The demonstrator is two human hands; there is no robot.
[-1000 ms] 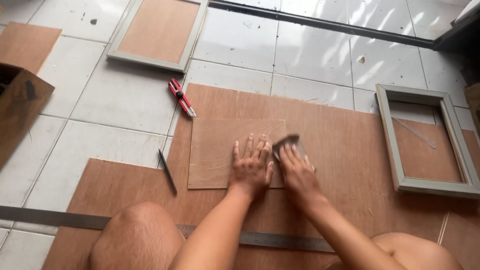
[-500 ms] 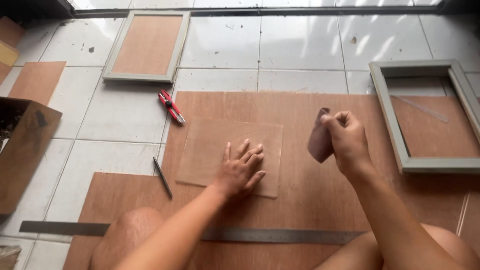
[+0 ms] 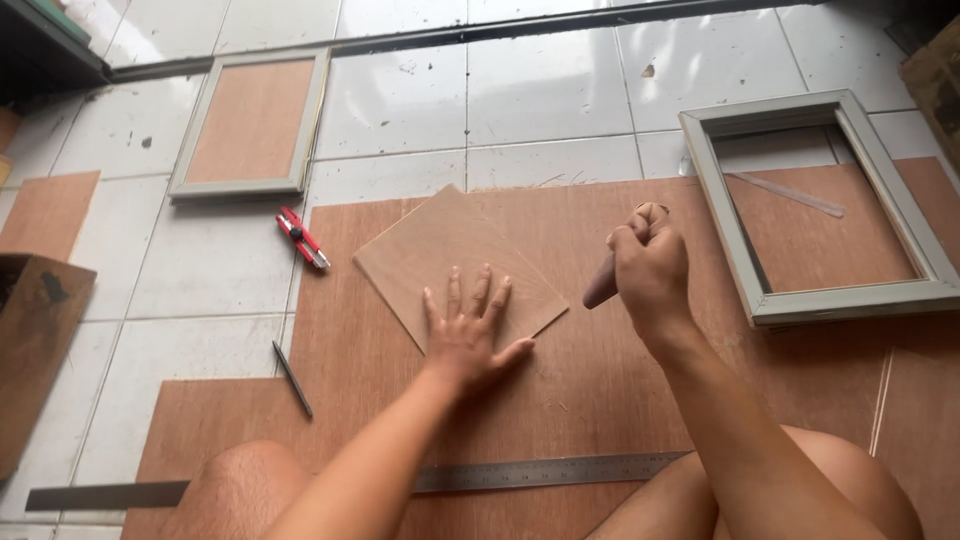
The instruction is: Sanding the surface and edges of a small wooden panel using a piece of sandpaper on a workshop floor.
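Panel (image 3: 455,260), small plywood square — on the big sheet (image 3: 600,400), floor centre.
Turned since a moment ago: now sits cornerwise, pinned under the flat, spread left hand (image 3: 470,335). Right hand (image 3: 650,265) has lifted clear, its grip closed on a folded sandpaper scrap (image 3: 600,285), beside the panel's right corner. Cutter (image 3: 303,238), pencil (image 3: 292,378) left; ruler (image 3: 540,470) near; frame (image 3: 830,200) right.
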